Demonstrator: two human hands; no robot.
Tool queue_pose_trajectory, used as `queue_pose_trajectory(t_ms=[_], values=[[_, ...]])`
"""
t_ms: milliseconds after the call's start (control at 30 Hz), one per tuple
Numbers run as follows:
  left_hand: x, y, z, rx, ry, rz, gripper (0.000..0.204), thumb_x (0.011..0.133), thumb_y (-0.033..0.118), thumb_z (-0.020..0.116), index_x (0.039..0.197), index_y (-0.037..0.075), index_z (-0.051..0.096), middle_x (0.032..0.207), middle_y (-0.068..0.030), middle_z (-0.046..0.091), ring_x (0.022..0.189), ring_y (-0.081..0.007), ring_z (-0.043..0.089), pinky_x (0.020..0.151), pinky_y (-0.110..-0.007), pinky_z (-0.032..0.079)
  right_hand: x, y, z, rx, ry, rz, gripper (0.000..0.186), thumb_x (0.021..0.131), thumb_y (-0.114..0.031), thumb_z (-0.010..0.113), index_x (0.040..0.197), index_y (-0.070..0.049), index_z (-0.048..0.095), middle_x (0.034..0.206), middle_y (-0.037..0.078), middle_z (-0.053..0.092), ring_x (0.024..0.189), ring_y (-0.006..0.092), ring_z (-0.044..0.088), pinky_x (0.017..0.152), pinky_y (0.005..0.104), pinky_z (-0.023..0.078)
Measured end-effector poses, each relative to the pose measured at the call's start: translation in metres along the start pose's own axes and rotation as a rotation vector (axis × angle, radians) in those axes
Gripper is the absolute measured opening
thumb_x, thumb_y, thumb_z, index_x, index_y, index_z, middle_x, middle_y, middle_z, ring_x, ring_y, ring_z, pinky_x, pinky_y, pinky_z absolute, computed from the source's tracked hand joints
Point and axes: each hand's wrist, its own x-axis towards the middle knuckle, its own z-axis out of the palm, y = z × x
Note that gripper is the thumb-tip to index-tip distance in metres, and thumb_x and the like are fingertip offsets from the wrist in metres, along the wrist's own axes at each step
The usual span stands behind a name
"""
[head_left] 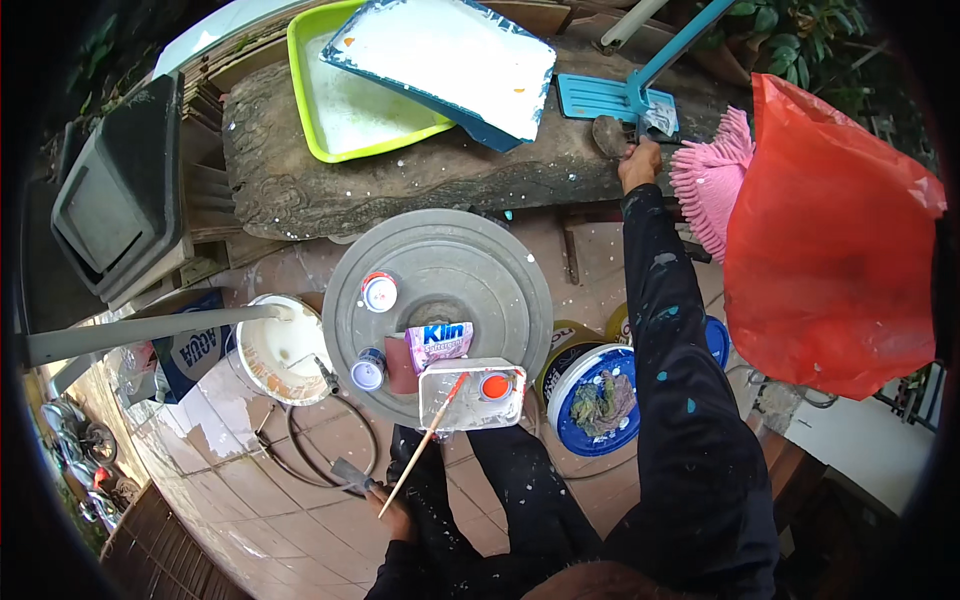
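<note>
the grey scraper (pixel 350 475) sits in the left hand (pixel 393 515), blade pointing forward-left.

outdoors, in soft daylight
pinkish-brown floor tiles (pixel 290 545) spread at seven o'clock; a rough wooden desk (pixel 400 190) spans twelve, leafy plants (pixel 785 45) sit near two, parked motorbikes (pixel 75 440) at eight.

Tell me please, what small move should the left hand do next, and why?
I would probably draw the left hand and its scraper slightly away from the paintbrush: its handle overhangs the white tray and, in this view, crosses over that hand, so a bump might shift the red end toward the cup of red paint.
</note>
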Motion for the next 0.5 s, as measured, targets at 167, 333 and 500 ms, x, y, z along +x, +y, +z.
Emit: queue_pose_trajectory(t_ms=[167,333,500], values=[[0.006,-0.054,-0.005,-0.11,0.087,-0.139,0.039,0.113,0.043,0.043,0.101,0.006,0.05,0.088,-0.0091,0.061,0.075,-0.0176,0.054,0.07,-0.034,0.044,-0.021,0.009,-0.03,-0.051,0.041,-0.054,0.016,0.098,-0.021,0.068,0.093,-0.009,0.059,0.074,0.003,0.059,0.059,0.0189,0.054,0.052,0.0354,0.04],[-0.007,-0.023,-0.029,-0.433,0.144,-0.382,0.037,0.111,0.041,0.044,0.107,0.005,0.051,0.096,-0.0089,0.059,0.085,-0.0215,0.056,0.078,-0.038,0.048,-0.067,-0.01,-0.07,-0.198,0.079,-0.153,0.017,0.102,-0.027,0.065,0.1,-0.011,0.06,0.081,0.004,0.063,0.064,0.0213,0.058,0.054,0.0378,0.042],[-0.012,0.033,-0.107,-0.809,0.355,-0.526,0.027,0.103,0.039,0.051,0.095,0.014,0.046,0.08,-0.0038,0.054,0.059,-0.0176,0.05,0.051,-0.034,0.039,-0.241,-0.011,-0.129,-0.04,-0.251,0.222,0.019,0.104,-0.033,0.063,0.099,-0.016,0.057,0.079,-0.002,0.059,0.065,0.013,0.055,0.051,0.0312,0.034]])
